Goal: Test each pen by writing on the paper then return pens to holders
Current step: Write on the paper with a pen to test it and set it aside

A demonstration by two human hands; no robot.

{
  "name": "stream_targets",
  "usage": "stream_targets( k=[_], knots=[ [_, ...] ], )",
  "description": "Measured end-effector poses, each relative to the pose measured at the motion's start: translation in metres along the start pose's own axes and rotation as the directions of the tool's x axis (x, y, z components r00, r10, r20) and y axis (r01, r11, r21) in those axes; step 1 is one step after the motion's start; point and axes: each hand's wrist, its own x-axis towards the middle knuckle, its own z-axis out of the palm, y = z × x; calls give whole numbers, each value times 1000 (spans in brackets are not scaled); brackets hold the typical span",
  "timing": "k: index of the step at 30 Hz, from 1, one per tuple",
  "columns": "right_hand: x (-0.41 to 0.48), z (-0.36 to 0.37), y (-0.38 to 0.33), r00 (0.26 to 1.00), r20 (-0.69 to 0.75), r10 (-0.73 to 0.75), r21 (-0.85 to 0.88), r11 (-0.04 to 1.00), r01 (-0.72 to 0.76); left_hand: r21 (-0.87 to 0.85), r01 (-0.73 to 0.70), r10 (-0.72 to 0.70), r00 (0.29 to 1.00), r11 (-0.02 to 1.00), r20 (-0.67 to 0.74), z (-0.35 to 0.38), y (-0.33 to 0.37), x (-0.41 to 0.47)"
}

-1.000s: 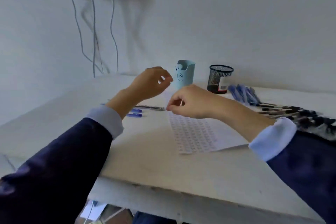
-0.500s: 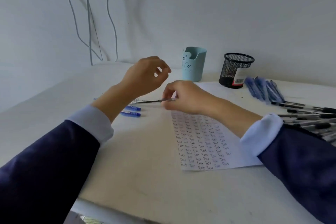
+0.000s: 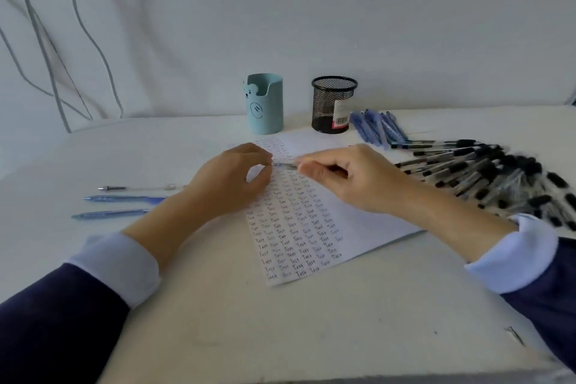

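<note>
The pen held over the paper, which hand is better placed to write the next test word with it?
Probably the right. The right hand grips the pen by its barrel just above the paper, while the left hand only pinches its end.

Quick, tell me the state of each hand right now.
Left hand: pinching one end of the pen.
Right hand: gripping the other end of the same pen.

The left sleeve [image 3: 46, 318] is dark navy fabric, ending in a pale blue left cuff [image 3: 120, 262] turned back at the wrist. The right sleeve [image 3: 551, 299] matches, with a pale blue right cuff [image 3: 514, 254]. The left hand [image 3: 227, 185] and right hand [image 3: 355, 179] are bare.
</note>
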Motion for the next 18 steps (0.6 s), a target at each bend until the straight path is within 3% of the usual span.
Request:
stream_targets(
  k=[3, 6, 8, 10, 12, 13, 15, 16, 18],
  knots=[
    [-14, 5, -1, 998, 64, -8, -241, 970, 24, 24, -6, 6, 1000, 1000, 22, 10, 2, 1],
    [-16, 3, -6, 990, 103, 93, -498, 867, -30, -40, -8, 9, 1000, 999, 29, 13, 0, 2],
    [-15, 2, -4, 984, 123, 130, -534, 844, -45, -70, -22, 28, 996, 997, 80, 14, 0, 2],
    [-11, -4, 0, 978, 142, 156, -313, 944, -105, -62, -29, 38, 989, 998, 142, 15, 0, 2],
    [-9, -15, -1, 982, 55, 182, 24, 983, -183, -48, -34, 43, 980, 998, 192, 15, -1, 3],
    [-9, -20, -3, 977, 15, 211, 235, 949, -209, -52, -36, 46, 978, 998, 205, 15, -1, 4],
    [-11, -26, -8, 969, 12, 245, 613, 764, -201, -63, -32, 45, 976, 997, 215, 15, -3, 4],
    [-14, -25, -10, 967, 17, 255, 695, 692, -194, -68, -31, 45, 976, 997, 213, 16, -4, 4],
    [-24, -19, -12, 965, 22, 261, 663, 719, -210, -70, -35, 49, 977, 997, 209, 16, -6, 5]
  ],
)
